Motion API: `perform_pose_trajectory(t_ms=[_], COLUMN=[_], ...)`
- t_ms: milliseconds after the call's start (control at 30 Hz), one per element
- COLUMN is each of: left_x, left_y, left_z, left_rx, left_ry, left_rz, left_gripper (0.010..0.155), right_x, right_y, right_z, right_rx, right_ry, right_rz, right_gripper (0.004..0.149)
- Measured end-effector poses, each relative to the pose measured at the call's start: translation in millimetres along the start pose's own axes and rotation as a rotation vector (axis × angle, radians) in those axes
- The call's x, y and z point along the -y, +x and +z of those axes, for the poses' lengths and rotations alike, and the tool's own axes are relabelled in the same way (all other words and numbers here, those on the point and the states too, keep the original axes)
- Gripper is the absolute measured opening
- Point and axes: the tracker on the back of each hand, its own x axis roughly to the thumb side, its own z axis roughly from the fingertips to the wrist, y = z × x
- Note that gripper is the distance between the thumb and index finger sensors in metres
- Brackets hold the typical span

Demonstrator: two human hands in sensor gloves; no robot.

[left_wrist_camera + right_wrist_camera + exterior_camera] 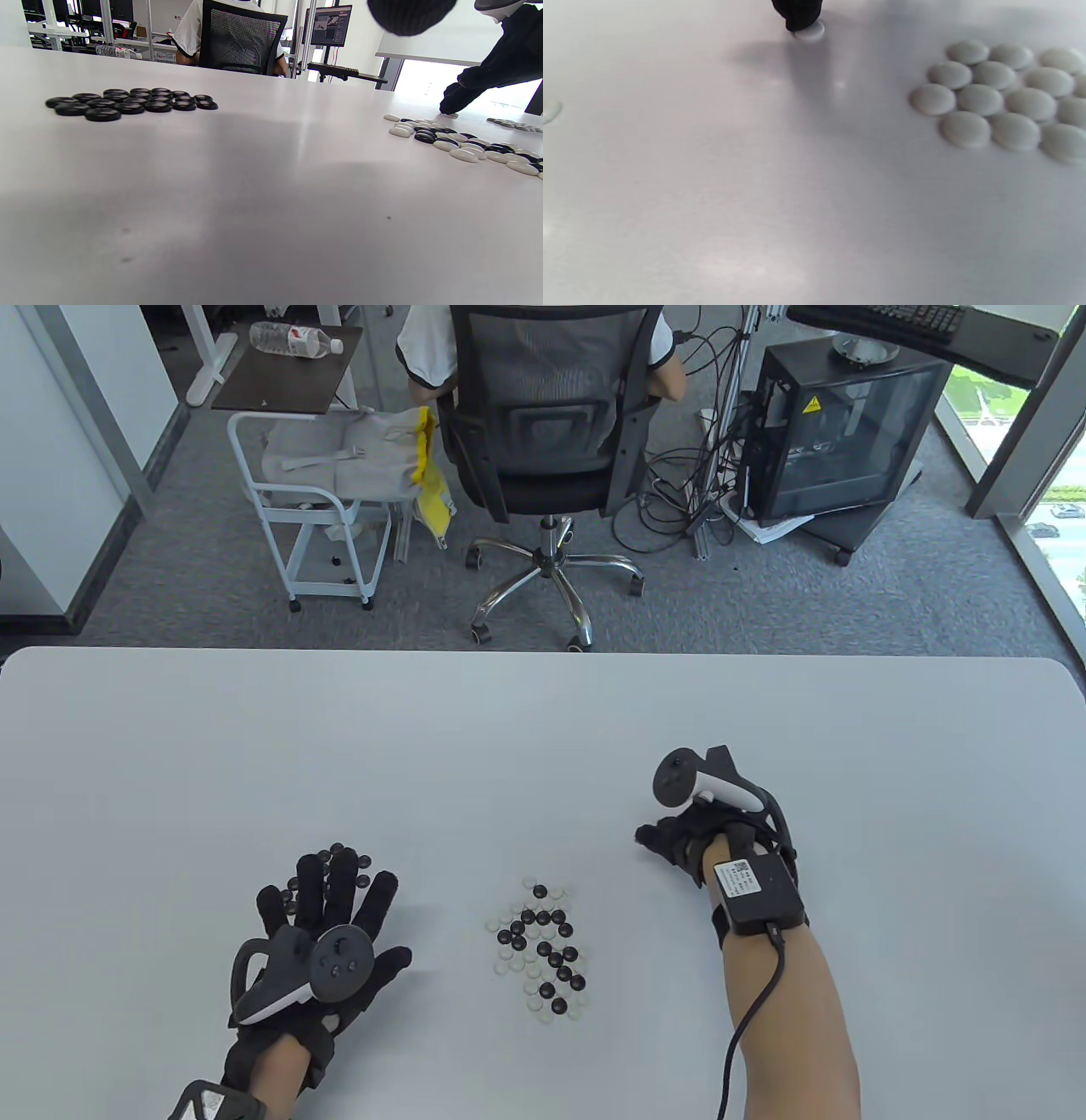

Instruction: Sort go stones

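Note:
A mixed pile of black and white Go stones (543, 954) lies on the white table (509, 746) between my hands; it also shows in the left wrist view (466, 146). My left hand (327, 912) lies flat with fingers spread over a group of black stones (339, 857), seen as a neat cluster in the left wrist view (131, 101). My right hand (700, 836) is curled right of the pile. One of its fingertips (799, 17) presses on a single white stone (811, 31) on the table. A group of white stones (1005, 97) lies beside it.
Beyond the table's far edge stand an office chair (551, 432) with a person in it, a white cart (322, 517) and a black computer case (840, 432). A cable (747, 1018) runs along my right forearm.

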Motion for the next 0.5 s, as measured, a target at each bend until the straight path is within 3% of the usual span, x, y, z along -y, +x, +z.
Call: perform_pose_trajectory(t_ms=[167,500], left_x=[0.5,1.1], left_y=[0.9,-0.7], left_z=[-1.2,-1.8], left_rx=[0.0,-0.016], left_ry=[-0.006,-0.025], left_rz=[-0.006,0.007], left_gripper=[0.082,0.082], right_x=[0.6,0.1], right_y=[-30.6,-60.6], right_z=[4.2,8.1], right_rx=[-0.073,-0.15], right_ry=[-0.018,-0.024], right_rz=[-0.04,-0.083], right_gripper=[0.071,0.073])
